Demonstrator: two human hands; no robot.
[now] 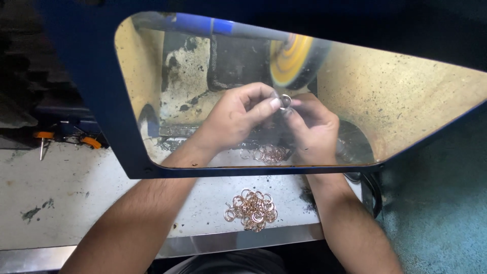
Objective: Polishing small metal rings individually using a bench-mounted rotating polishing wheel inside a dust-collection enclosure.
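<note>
Both my hands pinch one ring at the wheel.
Left hand (pixel 236 119) and right hand (pixel 312 127) meet fingertip to fingertip, holding the ring (pixel 285 102) just below the buffing wheel (pixel 294 61).

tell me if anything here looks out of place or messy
Nothing looks broken. Both hands, left hand and right hand, pinch one small ring just below the yellow buffing wheel. Loose copper-coloured rings lie heaped on the stained bench, more behind the shield.

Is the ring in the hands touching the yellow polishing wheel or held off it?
Held off. The ring, pinched between the left hand and right hand, sits just below the yellow wheel, with a gap showing.
</note>
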